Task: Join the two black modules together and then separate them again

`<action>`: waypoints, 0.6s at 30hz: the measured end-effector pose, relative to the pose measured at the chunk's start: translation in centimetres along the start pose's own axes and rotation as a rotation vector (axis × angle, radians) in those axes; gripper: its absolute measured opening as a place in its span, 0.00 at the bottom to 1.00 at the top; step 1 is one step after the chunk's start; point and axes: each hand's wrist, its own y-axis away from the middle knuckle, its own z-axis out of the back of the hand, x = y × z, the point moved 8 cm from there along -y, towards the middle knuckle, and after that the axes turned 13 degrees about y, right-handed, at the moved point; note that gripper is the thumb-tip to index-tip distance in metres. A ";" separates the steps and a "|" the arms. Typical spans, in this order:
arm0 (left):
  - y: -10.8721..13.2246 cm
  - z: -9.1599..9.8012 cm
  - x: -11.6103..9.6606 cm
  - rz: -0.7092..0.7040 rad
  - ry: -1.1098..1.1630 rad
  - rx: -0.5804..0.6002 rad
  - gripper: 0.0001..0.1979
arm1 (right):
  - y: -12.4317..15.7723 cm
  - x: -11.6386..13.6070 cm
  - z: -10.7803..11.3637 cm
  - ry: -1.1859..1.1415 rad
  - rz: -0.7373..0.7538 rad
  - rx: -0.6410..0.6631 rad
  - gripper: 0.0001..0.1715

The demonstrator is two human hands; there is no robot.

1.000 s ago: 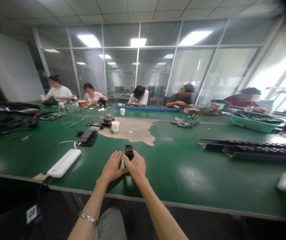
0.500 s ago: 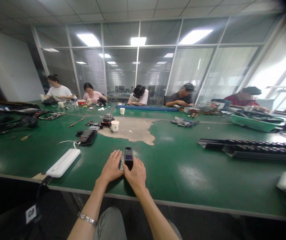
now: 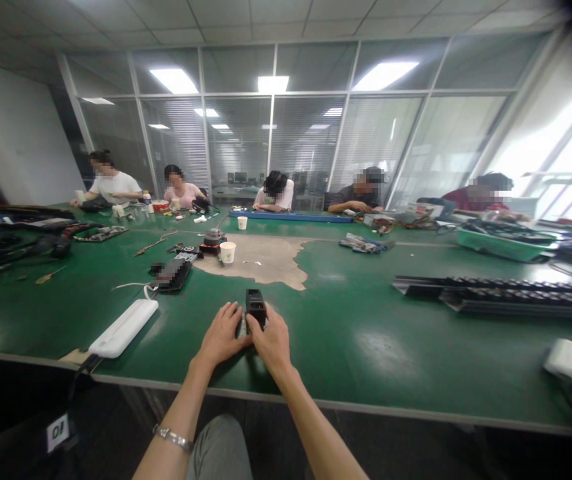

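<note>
We had our right hand (image 3: 271,341) closed around a small black device (image 3: 255,307) — thumb and fingers wrapped on its lower half, its top standing clear above the knuckles. Our left hand (image 3: 220,337) lay loosely open just beside it, fingers stretched forward, thumb tip meeting the right hand, with no grip of its own. The device stood on the green table (image 3: 366,347) near the front edge — well apart from the white power strip (image 3: 123,328) on the left and the paper cup (image 3: 227,252) farther back.
</note>
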 end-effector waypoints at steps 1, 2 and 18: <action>0.0 0.0 0.0 0.006 0.000 -0.002 0.38 | -0.3 0.0 0.4 -0.031 -0.005 -0.011 0.23; 0.0 0.1 0.0 0.012 0.000 -0.004 0.39 | -0.6 0.0 0.9 -0.060 -0.012 -0.021 0.24; 0.0 0.4 -0.8 0.030 0.029 0.077 0.31 | 1.0 -7.3 2.7 0.142 -0.062 -0.115 0.26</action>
